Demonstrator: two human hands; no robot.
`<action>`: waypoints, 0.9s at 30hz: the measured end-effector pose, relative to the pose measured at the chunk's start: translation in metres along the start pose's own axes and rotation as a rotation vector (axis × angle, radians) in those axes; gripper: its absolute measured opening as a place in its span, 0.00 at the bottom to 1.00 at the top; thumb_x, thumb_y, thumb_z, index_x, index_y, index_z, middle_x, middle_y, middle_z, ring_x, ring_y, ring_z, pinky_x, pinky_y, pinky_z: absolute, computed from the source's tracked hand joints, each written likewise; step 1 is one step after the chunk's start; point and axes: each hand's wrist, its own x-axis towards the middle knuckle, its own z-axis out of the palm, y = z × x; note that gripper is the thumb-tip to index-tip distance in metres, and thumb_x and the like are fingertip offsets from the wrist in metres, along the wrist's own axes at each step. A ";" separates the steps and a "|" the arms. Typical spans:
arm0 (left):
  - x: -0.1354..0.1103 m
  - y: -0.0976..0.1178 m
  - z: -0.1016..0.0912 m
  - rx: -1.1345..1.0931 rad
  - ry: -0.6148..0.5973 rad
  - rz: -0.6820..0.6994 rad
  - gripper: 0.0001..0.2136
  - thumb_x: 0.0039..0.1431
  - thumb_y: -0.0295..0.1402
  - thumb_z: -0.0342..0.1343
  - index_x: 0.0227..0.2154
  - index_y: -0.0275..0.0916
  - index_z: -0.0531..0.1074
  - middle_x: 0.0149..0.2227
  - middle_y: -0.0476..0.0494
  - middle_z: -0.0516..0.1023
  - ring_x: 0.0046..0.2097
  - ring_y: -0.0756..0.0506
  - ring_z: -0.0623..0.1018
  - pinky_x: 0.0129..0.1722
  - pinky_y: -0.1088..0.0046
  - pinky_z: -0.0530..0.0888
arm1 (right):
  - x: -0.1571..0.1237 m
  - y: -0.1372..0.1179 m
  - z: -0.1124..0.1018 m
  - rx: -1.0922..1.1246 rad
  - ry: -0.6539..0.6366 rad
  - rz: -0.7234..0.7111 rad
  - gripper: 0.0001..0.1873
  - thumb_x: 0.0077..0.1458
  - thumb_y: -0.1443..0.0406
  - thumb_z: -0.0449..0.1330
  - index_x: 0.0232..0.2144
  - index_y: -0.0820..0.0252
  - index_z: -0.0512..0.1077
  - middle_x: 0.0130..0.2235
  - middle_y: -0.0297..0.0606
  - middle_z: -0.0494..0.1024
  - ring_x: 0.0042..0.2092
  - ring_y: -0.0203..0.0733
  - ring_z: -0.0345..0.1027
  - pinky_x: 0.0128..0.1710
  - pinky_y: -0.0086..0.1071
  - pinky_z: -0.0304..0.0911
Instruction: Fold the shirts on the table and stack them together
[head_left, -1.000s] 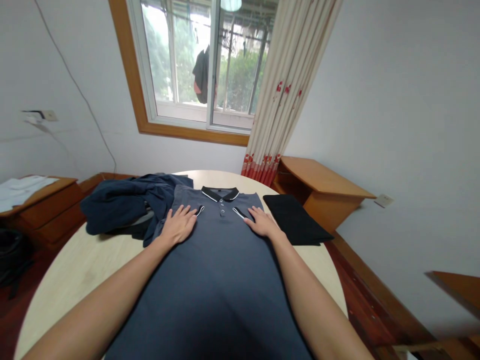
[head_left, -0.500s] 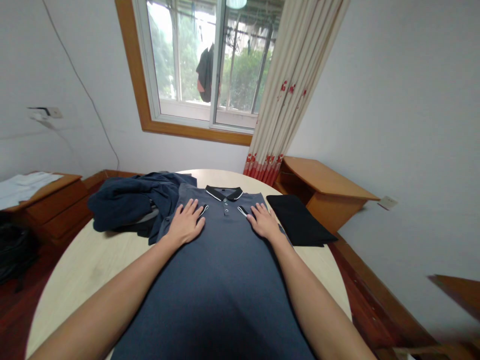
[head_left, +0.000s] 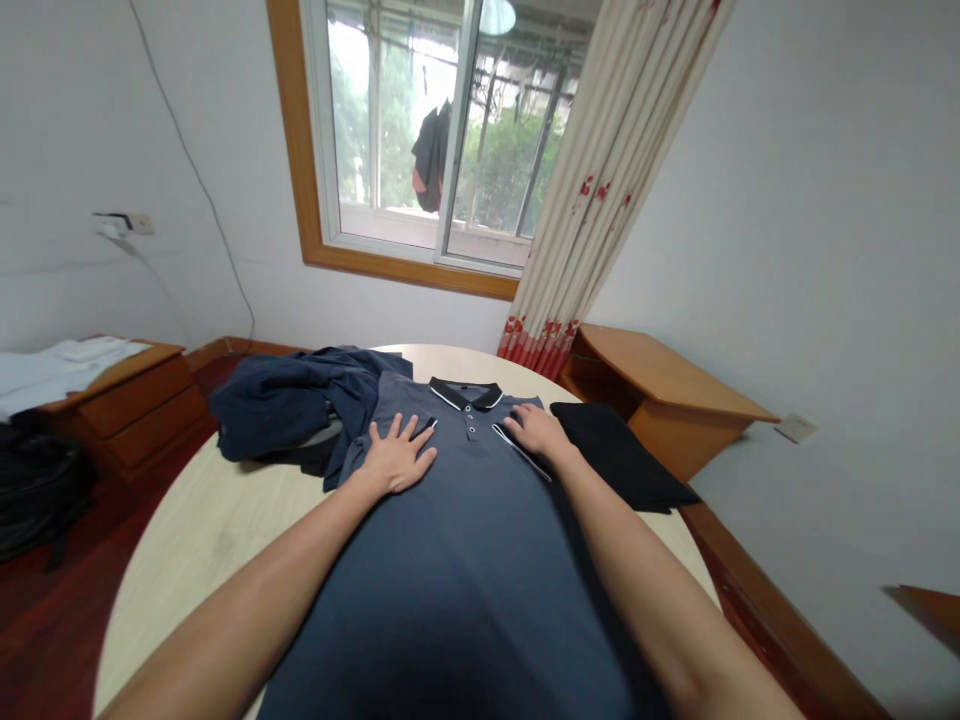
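Grey cloth made up the shirt (head_left: 457,560), which lay front up on the round table (head_left: 217,530), between a heap of clothes (head_left: 274,405) and a black cloth (head_left: 619,455). My left hand (head_left: 396,458) rested on it with the fingers spread, gripping nothing, across one trimmed sleeve. My right hand (head_left: 541,430) lay on the other sleeve, fingers a little bent; I couldn't tell whether they pinched any fabric. I judged the shirt light, soft and floppy, hardly slippery and not fragile, apt to wrinkle if dragged; the shoulders or side edges seemed the best holds. Its collar (head_left: 466,395) pointed away from me, towards the window (head_left: 442,130), the long axis running back to my body, with the near end past my view.
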 end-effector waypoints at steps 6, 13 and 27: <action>0.003 -0.002 0.009 0.013 0.052 0.005 0.29 0.67 0.52 0.36 0.68 0.49 0.54 0.72 0.40 0.48 0.71 0.30 0.45 0.62 0.30 0.43 | 0.035 0.008 0.028 0.011 -0.056 0.142 0.35 0.68 0.48 0.36 0.70 0.57 0.49 0.73 0.43 0.43 0.72 0.50 0.35 0.68 0.49 0.36; 0.004 -0.002 0.011 0.019 0.069 -0.006 0.30 0.66 0.53 0.38 0.68 0.49 0.54 0.71 0.40 0.48 0.71 0.30 0.46 0.62 0.30 0.43 | 0.054 0.019 0.030 0.017 -0.035 0.191 0.38 0.66 0.46 0.35 0.71 0.58 0.47 0.73 0.41 0.42 0.72 0.50 0.34 0.68 0.52 0.35; 0.006 -0.003 0.012 0.013 0.090 -0.008 0.31 0.66 0.54 0.40 0.68 0.48 0.55 0.71 0.40 0.50 0.71 0.31 0.47 0.65 0.36 0.43 | 0.075 0.006 0.042 0.040 -0.037 0.118 0.37 0.66 0.45 0.35 0.71 0.53 0.46 0.73 0.40 0.42 0.72 0.51 0.34 0.68 0.53 0.34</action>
